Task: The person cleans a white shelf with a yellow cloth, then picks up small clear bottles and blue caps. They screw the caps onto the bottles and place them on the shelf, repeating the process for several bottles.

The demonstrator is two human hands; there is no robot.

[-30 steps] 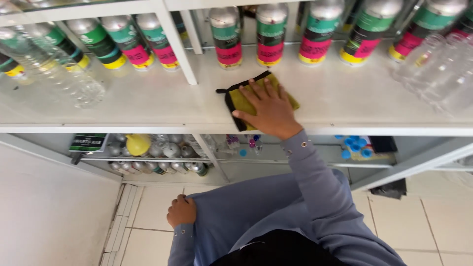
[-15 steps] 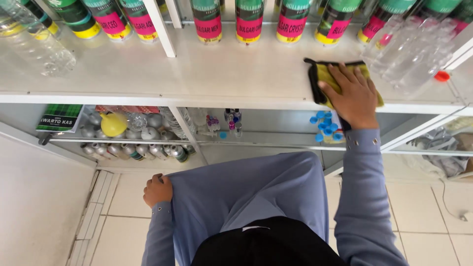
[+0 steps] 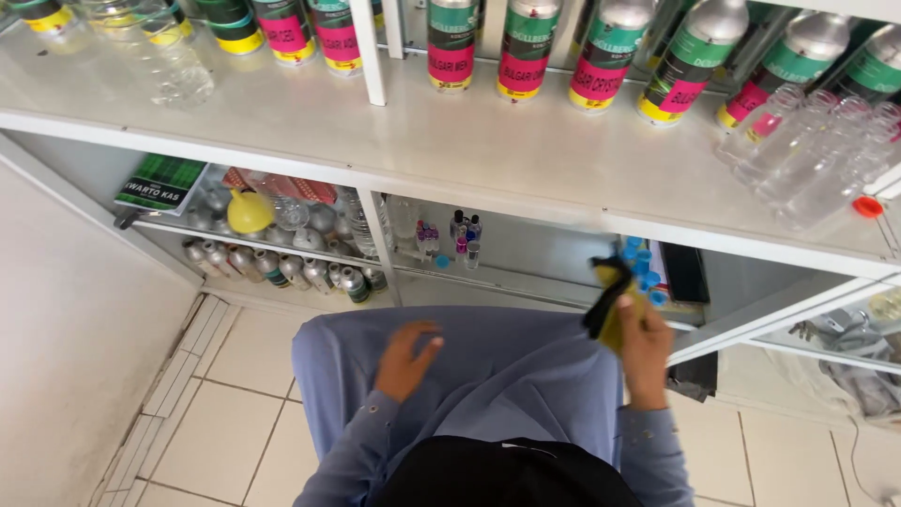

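My right hand [image 3: 648, 347] grips a yellow cleaning cloth with a dark edge [image 3: 610, 302], held bunched below the front edge of the white shelf top [image 3: 450, 141]. My left hand [image 3: 405, 357] hovers empty with fingers apart above my lap, near the blue garment. Both hands are off the shelf top.
A row of metal bottles with green and pink labels [image 3: 526, 47] lines the back of the shelf top. Clear plastic bottles [image 3: 807, 155] lie at the right and left. The lower glass shelf holds small vials [image 3: 460, 235], a yellow funnel [image 3: 250, 212] and silver bottles [image 3: 282, 268]. Tiled floor lies below.
My right hand has lifted the cloth off the shelf top and brought it down toward my body. My left hand has risen from my side and spread its fingers.
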